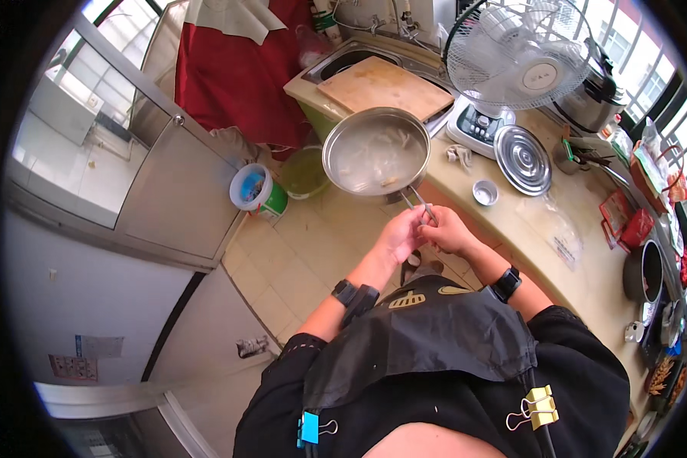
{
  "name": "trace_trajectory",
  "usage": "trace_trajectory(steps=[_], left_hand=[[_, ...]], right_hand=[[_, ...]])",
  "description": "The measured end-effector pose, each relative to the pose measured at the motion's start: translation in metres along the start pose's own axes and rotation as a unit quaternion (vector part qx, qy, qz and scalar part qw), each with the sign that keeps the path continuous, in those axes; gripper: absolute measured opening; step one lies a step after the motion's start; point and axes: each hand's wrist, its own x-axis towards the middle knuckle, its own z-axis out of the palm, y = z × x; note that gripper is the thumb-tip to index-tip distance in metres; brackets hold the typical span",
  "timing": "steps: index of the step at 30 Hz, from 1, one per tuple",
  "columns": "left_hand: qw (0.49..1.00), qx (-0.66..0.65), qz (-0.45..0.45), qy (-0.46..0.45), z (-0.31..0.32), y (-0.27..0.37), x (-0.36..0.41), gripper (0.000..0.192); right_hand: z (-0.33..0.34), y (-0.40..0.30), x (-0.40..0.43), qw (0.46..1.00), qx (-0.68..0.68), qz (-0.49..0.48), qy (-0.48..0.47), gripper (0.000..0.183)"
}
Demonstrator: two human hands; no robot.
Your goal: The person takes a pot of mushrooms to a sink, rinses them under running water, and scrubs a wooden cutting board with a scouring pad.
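Ahead of my body, over the floor beside the counter edge, I hold up a wide stainless-steel pan. Cloudy liquid with several pale pieces in it fills much of the pan; what they are is unclear. Two thin metal bars form its handle. My right hand is closed around the end of that handle. From the other side, my left hand grips the same end, its fingers against the right hand. Both wrists carry black bands.
A wooden cutting board spans part of the sink. On the counter are a standing fan, a metal lid, a small metal cup and a dark pot. Buckets, including a white-and-green one, occupy the floor by the door.
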Motion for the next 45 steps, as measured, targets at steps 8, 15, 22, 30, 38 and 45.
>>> trace_trajectory(steps=[8, 15, 22, 30, 38, 45], left_hand=[[0.992, -0.105, 0.063, 0.007, -0.028, 0.116, 0.114, 0.022], [0.977, -0.088, 0.148, 0.124, -0.07, 0.214, 0.168, 0.018], [0.974, -0.037, 0.162, 0.155, -0.109, 0.286, 0.192, 0.019], [0.983, -0.036, 0.105, 0.147, -0.176, 0.35, 0.238, 0.019], [0.996, 0.037, -0.009, 0.076, -0.235, 0.437, 0.272, 0.019], [0.991, 0.108, -0.074, -0.023, -0.276, 0.497, 0.298, 0.019]], right_hand=[[-0.026, -0.02, 0.159, 1.0, 0.03, -0.006, 0.007, 0.012], [-0.031, -0.044, 0.291, 0.997, 0.012, -0.047, -0.057, 0.015], [-0.012, -0.055, 0.381, 0.995, 0.066, -0.048, -0.049, 0.016], [0.003, -0.058, 0.468, 0.996, 0.085, -0.004, -0.026, 0.014], [0.042, -0.069, 0.549, 0.988, 0.107, 0.018, 0.105, 0.013], [0.073, -0.083, 0.605, 0.966, 0.136, 0.055, 0.211, 0.019]])
